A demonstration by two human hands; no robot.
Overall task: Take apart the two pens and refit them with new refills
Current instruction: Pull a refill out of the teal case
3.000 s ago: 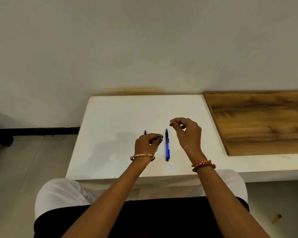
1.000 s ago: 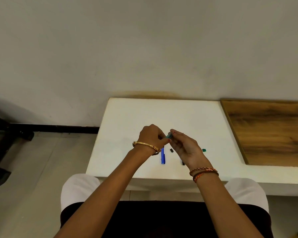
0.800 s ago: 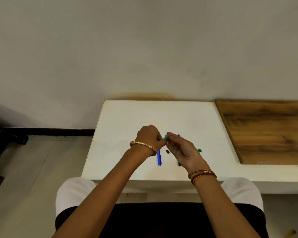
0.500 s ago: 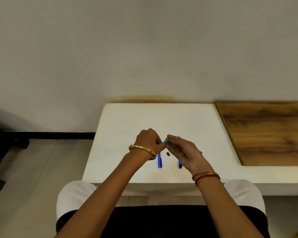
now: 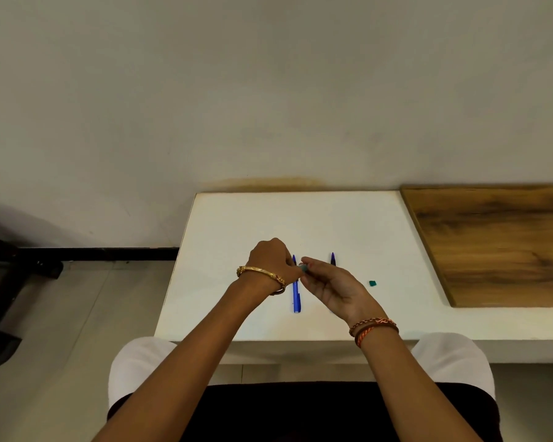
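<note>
Head camera: two hands meet over a dismantled pen

Head view, from the near edge outward: both forearms reach over the white table (image 5: pixel 224 218), and the left hand (image 5: pixel 273 261) and right hand (image 5: pixel 331 285) come together just above it. Between their fingertips sits a small teal pen part (image 5: pixel 303 268), gripped from the left in curled fingers and pinched from the right by thumb and forefinger. Its short axis runs left to right, hand to hand, so any pull or twist would likely go sideways.

Beneath them, a blue pen (image 5: pixel 296 295) lies on the table, long axis running away from the person, tip far. A second blue pen (image 5: pixel 332 259) lies parallel, mostly hidden behind the right hand, the nearer one to it. A loose green cap (image 5: pixel 372 283) rests farther right. Beyond, a wooden board (image 5: pixel 498 244) adjoins the table.
</note>
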